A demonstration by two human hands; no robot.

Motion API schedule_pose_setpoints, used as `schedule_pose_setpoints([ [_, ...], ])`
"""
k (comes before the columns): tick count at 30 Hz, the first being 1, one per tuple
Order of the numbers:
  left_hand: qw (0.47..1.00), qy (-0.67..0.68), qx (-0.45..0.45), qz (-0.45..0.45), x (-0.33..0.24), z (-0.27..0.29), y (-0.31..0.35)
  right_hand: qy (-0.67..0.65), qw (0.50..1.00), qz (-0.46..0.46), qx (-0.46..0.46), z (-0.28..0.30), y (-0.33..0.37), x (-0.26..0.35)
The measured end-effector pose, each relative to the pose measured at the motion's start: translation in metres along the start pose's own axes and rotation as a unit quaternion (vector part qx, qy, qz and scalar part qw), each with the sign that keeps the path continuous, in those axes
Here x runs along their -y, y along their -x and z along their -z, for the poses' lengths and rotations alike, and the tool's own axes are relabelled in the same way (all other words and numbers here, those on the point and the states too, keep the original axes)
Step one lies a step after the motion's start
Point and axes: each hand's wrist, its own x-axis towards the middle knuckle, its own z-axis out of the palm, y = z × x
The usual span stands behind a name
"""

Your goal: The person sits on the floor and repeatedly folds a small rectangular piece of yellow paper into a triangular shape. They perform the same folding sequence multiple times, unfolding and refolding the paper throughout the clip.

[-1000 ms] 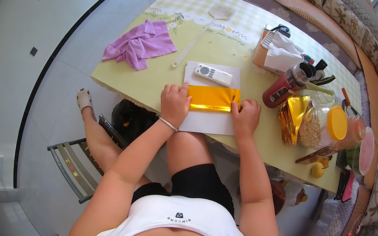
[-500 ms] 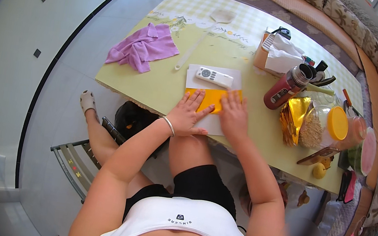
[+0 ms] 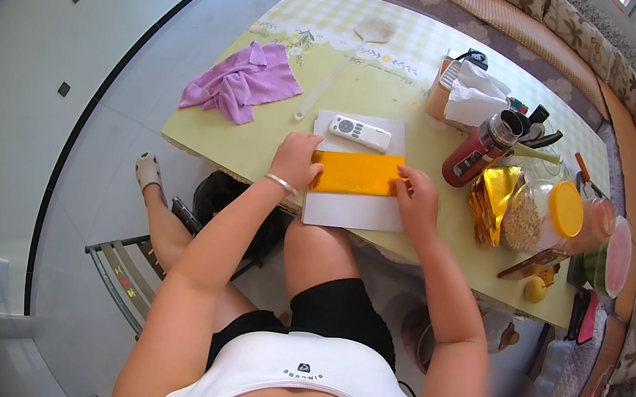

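Observation:
A folded strip of shiny gold paper [image 3: 357,174] lies flat across a stack of white paper [image 3: 353,214] at the table's near edge. My left hand [image 3: 295,163] is closed at the strip's left end, its thumb and curled fingers on the edge. At the right end my right hand [image 3: 417,203] pinches the gold edge between thumb and fingers. Just beyond the strip, a white remote control [image 3: 360,132] rests on the white paper.
A purple cloth [image 3: 245,83] and a pale fly swatter [image 3: 328,84] lie to the left and far side. On the right stand a tissue box [image 3: 441,85], a dark red flask [image 3: 478,151], gold foil sheets [image 3: 491,205] and a yellow-lidded jar [image 3: 524,224].
My hands, which lay flat and pressed on the gold paper, have moved apart to its two ends. Their fingers have curled onto its edges, and its middle is now uncovered.

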Motion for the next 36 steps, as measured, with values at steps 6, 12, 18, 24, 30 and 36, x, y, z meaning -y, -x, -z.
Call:
schedule_pose_setpoints([
  [6,0.981,0.079,0.103,0.145,0.000,0.004,-0.027,-0.090,0.985,-0.147,0.008,-0.019,-0.018,-0.009],
  [12,0.912,0.344,-0.001,0.223,-0.013,0.009,0.011,-0.357,0.901,-0.242,0.036,-0.004,-0.019,-0.013],
  [18,0.789,0.536,-0.018,0.298,-0.019,0.002,0.034,-0.379,0.884,-0.268,0.045,0.008,-0.017,-0.006],
  [24,0.853,0.444,-0.003,0.274,-0.012,-0.010,0.041,-0.285,0.920,-0.260,0.074,0.017,-0.007,-0.006],
  [30,0.971,0.170,-0.058,0.158,-0.007,-0.019,0.046,-0.156,0.963,-0.201,0.090,0.018,0.002,-0.014],
  [36,0.975,0.154,-0.028,0.158,-0.013,-0.011,0.044,0.020,0.983,-0.161,0.091,0.016,0.006,-0.008],
])
